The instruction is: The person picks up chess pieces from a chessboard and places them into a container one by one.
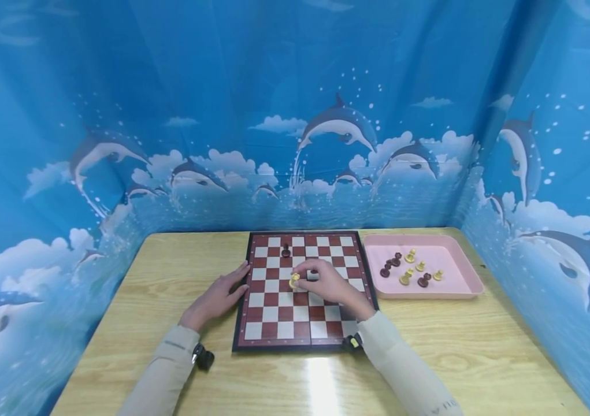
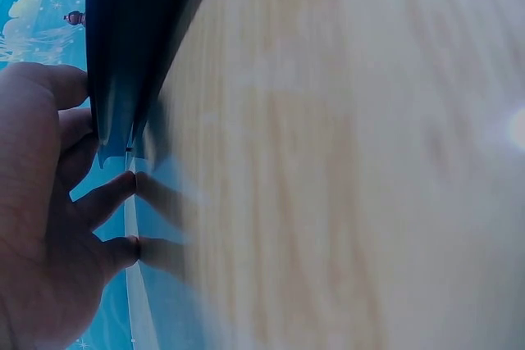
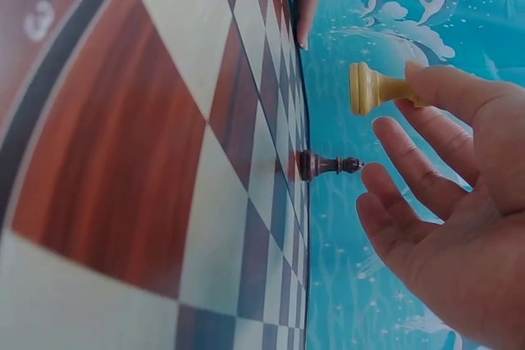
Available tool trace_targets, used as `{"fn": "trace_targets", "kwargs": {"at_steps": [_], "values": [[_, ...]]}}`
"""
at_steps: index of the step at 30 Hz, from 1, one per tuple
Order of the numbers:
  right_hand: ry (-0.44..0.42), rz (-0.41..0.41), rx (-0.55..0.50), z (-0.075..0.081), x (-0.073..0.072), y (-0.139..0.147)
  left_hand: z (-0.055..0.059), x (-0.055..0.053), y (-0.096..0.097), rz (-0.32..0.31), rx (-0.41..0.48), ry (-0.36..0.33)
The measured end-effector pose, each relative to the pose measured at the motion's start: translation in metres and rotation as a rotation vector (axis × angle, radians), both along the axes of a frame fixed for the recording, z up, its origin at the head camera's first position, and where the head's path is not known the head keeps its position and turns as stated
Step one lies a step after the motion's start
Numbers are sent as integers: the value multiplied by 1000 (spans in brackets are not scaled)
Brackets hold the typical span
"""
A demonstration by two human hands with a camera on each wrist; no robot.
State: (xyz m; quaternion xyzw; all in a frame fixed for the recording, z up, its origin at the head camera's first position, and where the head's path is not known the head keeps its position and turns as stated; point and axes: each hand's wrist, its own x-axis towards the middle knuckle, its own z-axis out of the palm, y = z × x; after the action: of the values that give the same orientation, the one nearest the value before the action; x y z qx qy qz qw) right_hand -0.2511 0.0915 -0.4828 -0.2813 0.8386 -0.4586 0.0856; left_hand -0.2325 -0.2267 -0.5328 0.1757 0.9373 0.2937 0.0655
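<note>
A chessboard (image 1: pixel 270 314) with dark red and white squares lies on the table. Above its middle, my right hand (image 1: pixel 332 284) pinches a pale yellow chess piece (image 3: pixel 373 90) by its upper part between thumb and forefinger. The piece's round base shows apart from the board in the right wrist view, while its top is hidden by my fingers. My left hand (image 1: pixel 219 296) rests at the board's left edge, its fingertips against the frame. One dark brown chess piece (image 1: pixel 286 251) stands upright on a square near the far side, left of centre.
Right of the board sits a shallow pink tray (image 1: pixel 463 281) holding several yellow and dark brown chess pieces. The wooden table (image 1: pixel 170 254) extends on both sides of the board. A blue curtain (image 1: pixel 253 133) printed with dolphins stands behind the table and along its sides.
</note>
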Motion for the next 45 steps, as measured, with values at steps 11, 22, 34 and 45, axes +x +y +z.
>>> {"fn": "trace_targets", "kwargs": {"at_steps": [11,22,34,45], "values": [[3,-45,-12,-2,8,13,-2,2,2,8,12,-14],[48,-63,-20,-3,14,31,0,1,0,2,12,-9],[34,-140,-13,3,24,41,0,1,0,-6,7,3],[94,-199,-14,8,28,67,0,1,1,-7,6,17]]}}
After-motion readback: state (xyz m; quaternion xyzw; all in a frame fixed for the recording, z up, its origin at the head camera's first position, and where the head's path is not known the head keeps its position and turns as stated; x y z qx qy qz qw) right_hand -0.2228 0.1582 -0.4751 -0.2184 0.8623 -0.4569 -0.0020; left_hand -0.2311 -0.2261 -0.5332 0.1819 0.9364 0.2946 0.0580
